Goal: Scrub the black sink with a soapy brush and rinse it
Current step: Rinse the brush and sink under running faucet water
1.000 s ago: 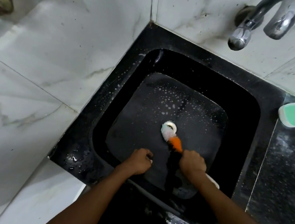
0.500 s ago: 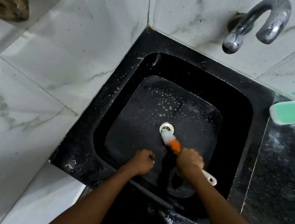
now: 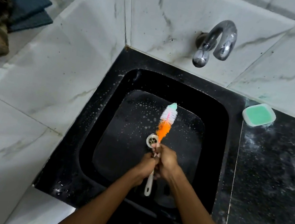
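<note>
White marble-look tiles (image 3: 36, 81) wrap the corner on the left and back walls. Chrome tap (image 3: 215, 43) sticks out of the back wall above the basin, no water running that I can see. Black sink (image 3: 216, 127) sits in the corner, square bowl with rounded corners, steel drain (image 3: 152, 140) near the middle. Foam specks dot the bowl floor and left rim, droplets on the front ledge. Speckled dark counter (image 3: 275, 182) to the right, with a green soap bar in a white dish (image 3: 258, 115) at its back edge, just beside the sink rim. Dark folded cloths (image 3: 27, 3) on a ledge far left.

Brush (image 3: 166, 121) is over the bowl, bristle end pointing away toward the back wall, orange bristles near the hands, white and mint at the tip. Can't tell if the tip touches the bowl floor. White handle runs back between both hands, its loop end poking out below them.

Left hand (image 3: 146, 167) and right hand (image 3: 166, 164) are side by side, touching, both with fingers curled closed around the handle mid-shaft.

Handling guess: light thin plastic, bristles soft and springy, stem likely bends under pressure. Wet and soapy, so slippery. Best hold is the bare handle close behind the bristles for push force. Sink is hard, slick, fixed.
</note>
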A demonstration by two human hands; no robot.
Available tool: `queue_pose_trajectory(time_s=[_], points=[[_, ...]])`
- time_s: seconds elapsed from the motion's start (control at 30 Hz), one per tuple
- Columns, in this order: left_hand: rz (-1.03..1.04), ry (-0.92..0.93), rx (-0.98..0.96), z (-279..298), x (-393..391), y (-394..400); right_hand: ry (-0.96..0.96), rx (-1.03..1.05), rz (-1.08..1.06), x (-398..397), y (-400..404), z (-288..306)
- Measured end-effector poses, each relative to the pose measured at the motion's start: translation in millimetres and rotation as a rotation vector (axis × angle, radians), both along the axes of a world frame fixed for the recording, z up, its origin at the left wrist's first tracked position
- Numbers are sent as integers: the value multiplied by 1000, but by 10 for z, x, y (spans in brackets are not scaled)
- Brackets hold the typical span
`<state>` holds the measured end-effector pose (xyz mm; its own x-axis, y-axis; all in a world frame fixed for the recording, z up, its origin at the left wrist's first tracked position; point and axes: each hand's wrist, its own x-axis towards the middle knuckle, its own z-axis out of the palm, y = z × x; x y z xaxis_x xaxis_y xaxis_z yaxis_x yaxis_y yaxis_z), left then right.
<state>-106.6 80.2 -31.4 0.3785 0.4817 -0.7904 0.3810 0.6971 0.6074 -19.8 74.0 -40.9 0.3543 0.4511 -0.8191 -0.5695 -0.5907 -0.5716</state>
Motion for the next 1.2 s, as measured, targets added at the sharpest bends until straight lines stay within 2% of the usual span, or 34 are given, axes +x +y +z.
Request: queue_pose_trajectory(time_s=[0.07,0.17,0.27,0.33,0.5,0.57,0.67,0.77,0.97,1.1,1.2], points=[[-61,25,83,17,2,70,-51,-33,79,47,61,84],[-15,61,200,44,29,175,-74,-59,128,163,135,196],[30,39,350,121,57,243,-110,-74,362,358,210,277],[58,13,369,169,31,297,-128,-100,452,566,324,352],[123,64,395,178,-45,502,-147,41,340,1169,986,904],[184,51,343,176,-36,576,-159,95,307,1349,1256,1225],[185,44,343,154,-42,625,-193,279,99,1487,1549,1612],[139,59,388,141,-65,642,-131,438,-51,1542,1712,1859],[106,22,443,110,-74,652,-46,391,25,1707,2044,1660],[161,-9,478,145,-78,629,-173,385,85,1712,2193,1559],[230,42,468,130,-75,616,-302,412,115,1648,2199,1489]])
